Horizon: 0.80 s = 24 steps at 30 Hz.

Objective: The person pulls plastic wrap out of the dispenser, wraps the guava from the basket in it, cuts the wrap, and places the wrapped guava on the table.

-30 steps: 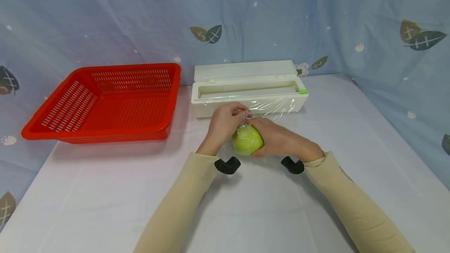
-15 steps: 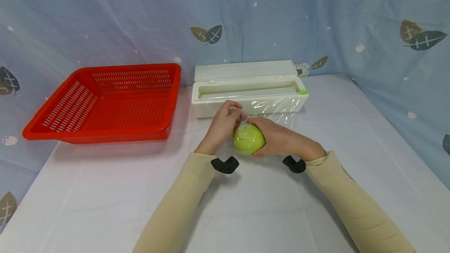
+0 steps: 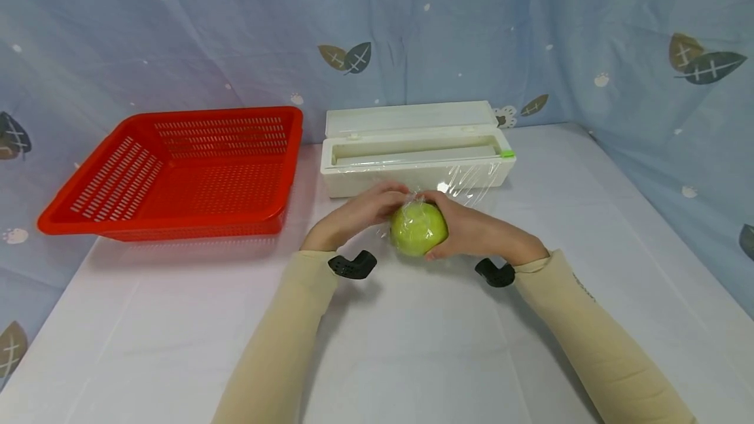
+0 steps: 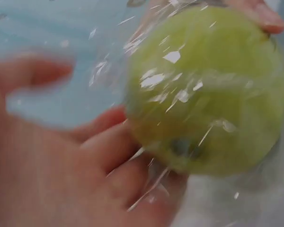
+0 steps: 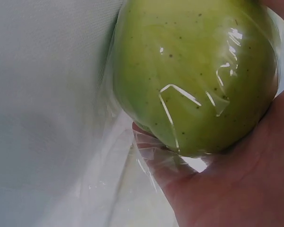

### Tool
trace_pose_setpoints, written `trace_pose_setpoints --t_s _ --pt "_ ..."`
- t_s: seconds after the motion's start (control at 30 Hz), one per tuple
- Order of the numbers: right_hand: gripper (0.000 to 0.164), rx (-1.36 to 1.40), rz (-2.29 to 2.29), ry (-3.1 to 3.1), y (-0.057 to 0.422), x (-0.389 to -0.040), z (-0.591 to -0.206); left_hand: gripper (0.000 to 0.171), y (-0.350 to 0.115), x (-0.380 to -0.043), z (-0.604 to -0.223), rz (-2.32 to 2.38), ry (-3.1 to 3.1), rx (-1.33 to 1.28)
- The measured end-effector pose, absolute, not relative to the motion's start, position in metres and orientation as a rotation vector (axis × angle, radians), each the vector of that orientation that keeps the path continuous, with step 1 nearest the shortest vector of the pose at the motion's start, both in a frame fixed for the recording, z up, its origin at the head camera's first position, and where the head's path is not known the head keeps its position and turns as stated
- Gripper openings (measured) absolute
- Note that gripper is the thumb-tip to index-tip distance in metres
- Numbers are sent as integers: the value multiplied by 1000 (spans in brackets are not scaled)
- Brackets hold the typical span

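Observation:
A green apple (image 3: 419, 228) with clear plastic film (image 5: 173, 109) over its skin is held above the table near the middle of the head view. My right hand (image 3: 471, 231) grips it from the right, thumb low and fingers round the far side. On the other side is my left hand (image 3: 370, 209); in the left wrist view its thumb (image 4: 38, 73) stands off from the apple, while the other fingers (image 4: 128, 184) touch the film at the apple's lower edge. More film stretches from the apple toward the white box. The far side of the apple is hidden.
Behind the hands stands a long white film dispenser box (image 3: 412, 178), lid raised, a roll inside and a green slider (image 3: 508, 154) at its right end. A red plastic basket (image 3: 277, 222) sits at the left. Patterned blue cloth (image 3: 448, 31) hangs behind the white table (image 3: 424, 358).
My left hand has loosened its pinch on the gathered film above the apple and moved left and lower beside it. My right hand keeps the apple, which has turned and shifted slightly right.

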State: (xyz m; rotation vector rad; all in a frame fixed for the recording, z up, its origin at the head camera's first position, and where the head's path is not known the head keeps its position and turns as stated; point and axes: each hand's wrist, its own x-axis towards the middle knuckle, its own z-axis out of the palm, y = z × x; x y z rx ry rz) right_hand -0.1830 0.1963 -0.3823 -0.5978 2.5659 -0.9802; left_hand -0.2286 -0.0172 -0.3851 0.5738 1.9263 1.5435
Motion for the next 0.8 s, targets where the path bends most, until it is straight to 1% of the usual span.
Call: trace_pose_setpoints --t_s 0.17,0.3,0.4,0.6,0.67,0.8 --pt "95 -601 -1000 2562 197 -184 -385 61 -24 -227 -387 1336 1874 839" --pt "97 -595 -1006 2577 198 -184 -387 70 -18 -224 -388 1309 1893 887" --pt "98 -595 -1029 2570 198 -184 -389 69 -14 -222 -388 1287 1944 872" --pt "99 -643 -1082 2490 203 -185 -388 65 -3 -219 -390 1311 1940 972" --pt "97 -678 -1102 2456 205 -185 -387 66 -2 -218 -388 1305 1956 966" --pt "85 -718 -1121 2420 210 -187 -384 64 -4 -212 -379 1287 1978 925"
